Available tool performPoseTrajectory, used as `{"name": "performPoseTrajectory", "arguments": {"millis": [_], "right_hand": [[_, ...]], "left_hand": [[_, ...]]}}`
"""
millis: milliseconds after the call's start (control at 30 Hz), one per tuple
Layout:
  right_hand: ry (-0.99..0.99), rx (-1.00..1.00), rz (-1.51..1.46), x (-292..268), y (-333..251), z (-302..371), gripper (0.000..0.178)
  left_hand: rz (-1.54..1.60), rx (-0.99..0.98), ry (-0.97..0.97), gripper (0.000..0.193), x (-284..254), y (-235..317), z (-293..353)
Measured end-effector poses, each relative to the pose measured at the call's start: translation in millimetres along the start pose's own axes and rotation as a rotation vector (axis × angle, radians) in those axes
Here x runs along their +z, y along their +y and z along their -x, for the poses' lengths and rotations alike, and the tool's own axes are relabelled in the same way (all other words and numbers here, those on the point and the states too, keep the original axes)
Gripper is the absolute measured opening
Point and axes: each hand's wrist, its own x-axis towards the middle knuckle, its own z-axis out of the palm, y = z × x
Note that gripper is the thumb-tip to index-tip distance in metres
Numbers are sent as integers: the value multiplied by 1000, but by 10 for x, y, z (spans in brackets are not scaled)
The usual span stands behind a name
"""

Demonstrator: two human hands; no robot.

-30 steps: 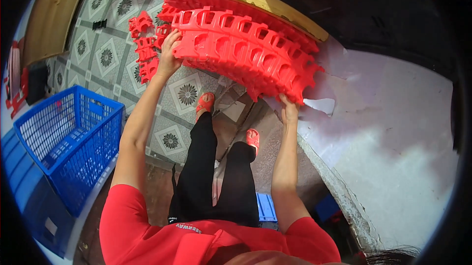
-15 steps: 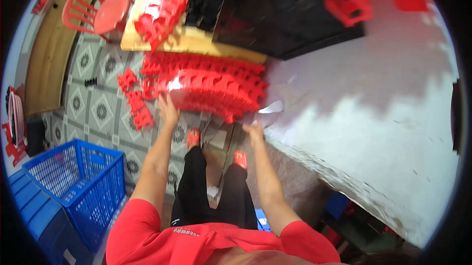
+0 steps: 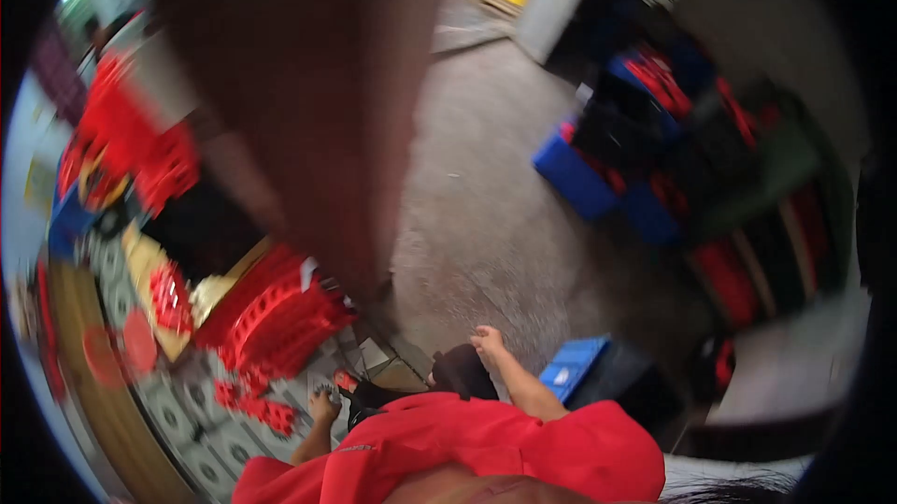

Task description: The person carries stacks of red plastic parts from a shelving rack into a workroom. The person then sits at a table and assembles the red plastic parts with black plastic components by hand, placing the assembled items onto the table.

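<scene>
My left hand (image 3: 323, 407) hangs low near my left leg, with its blurred fingers apart and nothing seen in them. To its left, several loose red plastic pieces (image 3: 254, 407) lie on the tiled floor, not touching it. Beyond it stands a long curved stack of red plastic pieces (image 3: 280, 322). My right hand (image 3: 487, 341) is held out over the grey floor beside my right knee. Its fingers are loosely bent and look empty.
A dark brown upright panel (image 3: 280, 84), perhaps a door or wall end, rises ahead. Blue crates (image 3: 575, 172) with red and black items are piled at the right. A blue box (image 3: 572, 366) stands near my right forearm. A red chair (image 3: 140, 340) is far left.
My view and body have swung to the right. The red stack, which my left hand was at, now lies off to the left. Both hands are away from it, lower down.
</scene>
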Motion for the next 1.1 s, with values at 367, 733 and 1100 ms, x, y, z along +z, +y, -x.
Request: {"name": "performPoseTrajectory", "arguments": {"millis": [367,733,1100], "right_hand": [[439,72,-385,-3028,670,515,45],[1004,-7,-508,-5723,1258,-217,32],[925,411,-163,-4996,3627,-1162,41]], "left_hand": [[141,523,-213,51,739,3301,-504],[-57,191,-496,60,1145,7440,-359],[-432,1196,-369,47,4140,13189,1209]]}}
